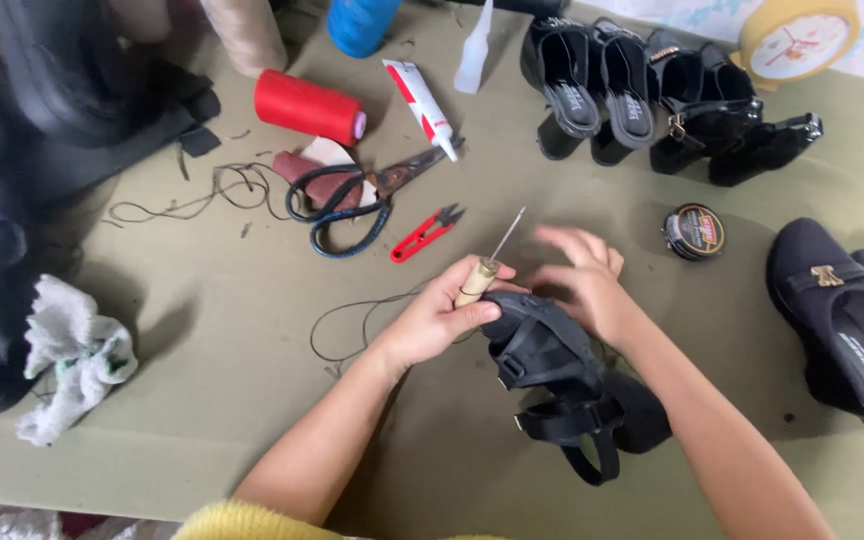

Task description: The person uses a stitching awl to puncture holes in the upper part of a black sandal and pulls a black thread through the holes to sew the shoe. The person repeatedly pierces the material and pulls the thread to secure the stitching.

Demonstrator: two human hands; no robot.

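A black strappy sandal (562,385) lies on the olive work surface (222,400) in front of me. My left hand (447,315) grips a sewing awl (484,270) with a wooden handle, its metal needle pointing up and away, and also rests on the sandal's front end. My right hand (582,280) hovers over the sandal's far side, fingers spread and a little blurred, holding nothing I can make out. A dark thread (352,315) trails left from the sandal.
Red thread snips (427,232), large scissors (362,195), a red thread spool (307,107), a glue tube (420,95) and a polish tin (694,231) lie beyond. Black shoes (642,90) stand at the back, another pair (847,315) at right. A white rag (72,355) lies at left.
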